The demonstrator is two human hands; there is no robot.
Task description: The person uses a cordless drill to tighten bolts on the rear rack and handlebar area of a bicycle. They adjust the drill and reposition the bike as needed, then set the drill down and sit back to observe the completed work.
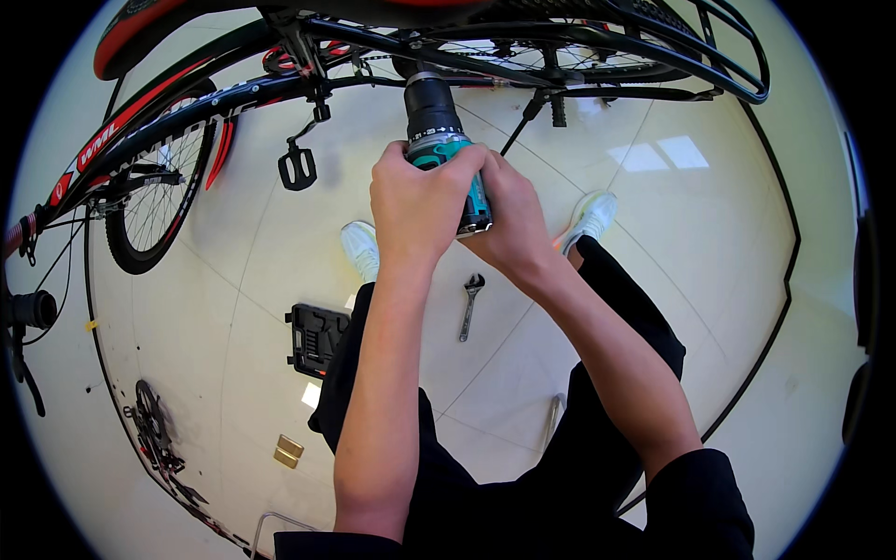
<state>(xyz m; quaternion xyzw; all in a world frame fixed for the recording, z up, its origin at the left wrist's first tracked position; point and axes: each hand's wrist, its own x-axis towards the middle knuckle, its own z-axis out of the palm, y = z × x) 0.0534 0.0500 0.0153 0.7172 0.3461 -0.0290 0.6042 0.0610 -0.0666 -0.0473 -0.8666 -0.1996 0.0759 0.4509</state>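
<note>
Both my hands are wrapped round a teal and black cordless drill [431, 110]. My left hand [415, 201] grips it from the left side, thumb across the top. On the other side my right hand [511, 201] is closed round it, most of its fingers hidden. The drill's black chuck end points away from me, up against the frame of a black and red bicycle [252, 91] near the rear wheel. Just what the tip touches is hidden. A black pedal [297, 169] hangs on its crank left of the drill.
An adjustable wrench [470, 306] lies on the tiled floor between my legs. Left of my leg sits an open black tool case [318, 340]. A small gold-coloured object [288, 451] and dark bicycle parts [154, 425] lie farther left. The rear rack [747, 79] juts out at upper right.
</note>
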